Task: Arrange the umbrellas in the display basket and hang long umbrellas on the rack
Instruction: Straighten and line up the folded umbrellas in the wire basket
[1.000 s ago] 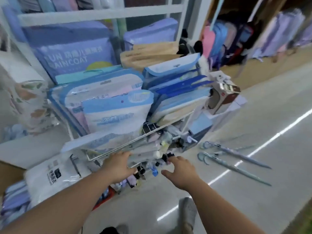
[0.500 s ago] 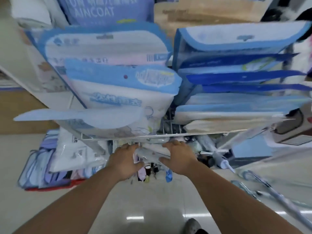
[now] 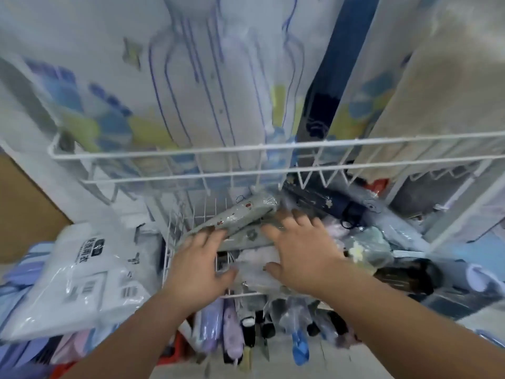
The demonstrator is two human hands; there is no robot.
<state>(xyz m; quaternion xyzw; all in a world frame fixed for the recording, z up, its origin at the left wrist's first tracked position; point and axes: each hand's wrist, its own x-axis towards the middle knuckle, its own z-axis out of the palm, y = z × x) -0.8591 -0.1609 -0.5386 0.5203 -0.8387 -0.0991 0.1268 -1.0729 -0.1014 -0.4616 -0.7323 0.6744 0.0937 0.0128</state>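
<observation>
- A grey folded umbrella (image 3: 240, 216) now lies slantwise in the wire display basket (image 3: 175, 231), deeper than the front rim where both hands clutched a wrapped one half a second ago
- Left hand (image 3: 200, 262) and right hand (image 3: 302, 251) rest on it, fingers spread, gripping nothing
- It appears placed, with raincoat packs (image 3: 218, 91) crowding the shelf above

No wording can be read with certainty. On the white plastic packet (image 3: 90, 272) at the near left, a dark logo, a column of Chinese characters and barcode labels are printed, but all are blurred. Blue lettering on the hanging package (image 3: 82, 91) at the far left is smeared beyond reading.
</observation>
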